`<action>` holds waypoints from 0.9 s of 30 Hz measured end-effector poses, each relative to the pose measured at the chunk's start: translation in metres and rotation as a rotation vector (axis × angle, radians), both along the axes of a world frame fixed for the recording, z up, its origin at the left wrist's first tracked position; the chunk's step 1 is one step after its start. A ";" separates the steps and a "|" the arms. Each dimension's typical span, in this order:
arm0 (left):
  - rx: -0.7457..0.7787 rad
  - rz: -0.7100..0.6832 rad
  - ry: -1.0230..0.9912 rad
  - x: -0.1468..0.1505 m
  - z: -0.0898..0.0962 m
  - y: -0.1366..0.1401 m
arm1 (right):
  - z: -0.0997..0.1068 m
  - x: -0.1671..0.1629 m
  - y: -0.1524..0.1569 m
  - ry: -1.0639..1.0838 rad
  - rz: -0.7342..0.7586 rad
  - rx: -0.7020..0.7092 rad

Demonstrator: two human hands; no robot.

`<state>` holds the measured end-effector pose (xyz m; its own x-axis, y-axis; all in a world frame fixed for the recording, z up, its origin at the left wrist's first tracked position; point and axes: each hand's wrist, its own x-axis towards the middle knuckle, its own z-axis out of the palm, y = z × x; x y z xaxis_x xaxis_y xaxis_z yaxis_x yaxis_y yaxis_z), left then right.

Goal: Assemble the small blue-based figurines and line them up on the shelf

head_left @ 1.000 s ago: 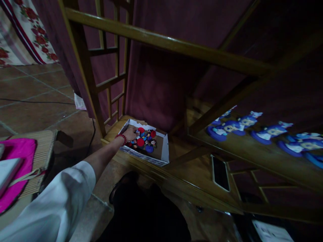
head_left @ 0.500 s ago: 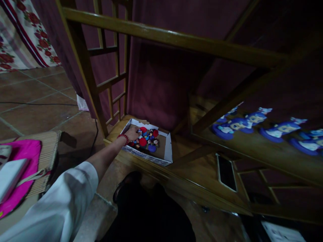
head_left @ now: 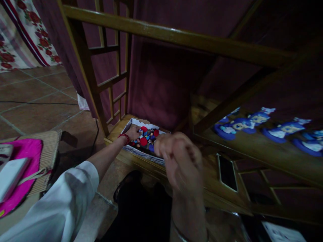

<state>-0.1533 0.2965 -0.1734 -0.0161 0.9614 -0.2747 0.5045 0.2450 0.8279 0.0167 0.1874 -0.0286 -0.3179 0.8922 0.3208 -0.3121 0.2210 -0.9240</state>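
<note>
A shallow white cardboard box (head_left: 133, 123) holds a jumble of small toy figurines (head_left: 143, 142) with red and blue round parts. My left hand (head_left: 132, 133), a red bead bracelet at its wrist, reaches into the left side of this box. Its fingers curl down onto the figurines, and whatever they grip is too small to make out. My right hand (head_left: 183, 158) is raised close to the camera, over the box's right end. Its fingers are curled together and slightly blurred, hiding anything inside them. Part of the box's right side is covered by this hand.
The box stands on a wooden shelf unit (head_left: 176, 32). Several blue-haired figurines (head_left: 284, 129) line a shelf at right. A dark-screened phone (head_left: 227, 172) lies below them. At left, a pink bag (head_left: 30, 148) and a white box (head_left: 12, 174) rest on a woven-topped seat.
My right hand has come into view from below and now hovers over the box's right end. My left hand stays among the figurines, almost unmoved.
</note>
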 end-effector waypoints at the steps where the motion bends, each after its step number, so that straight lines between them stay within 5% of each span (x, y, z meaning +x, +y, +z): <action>1: -0.010 0.006 -0.013 0.000 -0.001 0.000 | -0.007 -0.003 0.011 -0.021 -0.038 -0.036; 5: -0.017 0.064 0.015 -0.002 -0.004 0.001 | -0.061 -0.011 0.059 -0.314 -0.242 -0.151; 11: 0.125 0.265 0.326 -0.010 0.000 0.006 | -0.130 -0.017 0.092 -0.777 -0.185 -0.113; 15: 0.087 0.305 0.376 -0.011 0.003 0.007 | -0.142 -0.025 0.097 -0.781 0.040 -0.197; 18: 0.053 0.311 0.407 -0.009 0.004 0.007 | -0.146 -0.026 0.099 -0.836 0.139 -0.126; 27: 0.068 0.356 0.301 -0.008 0.008 0.006 | -0.158 -0.028 0.102 -0.786 0.158 -0.134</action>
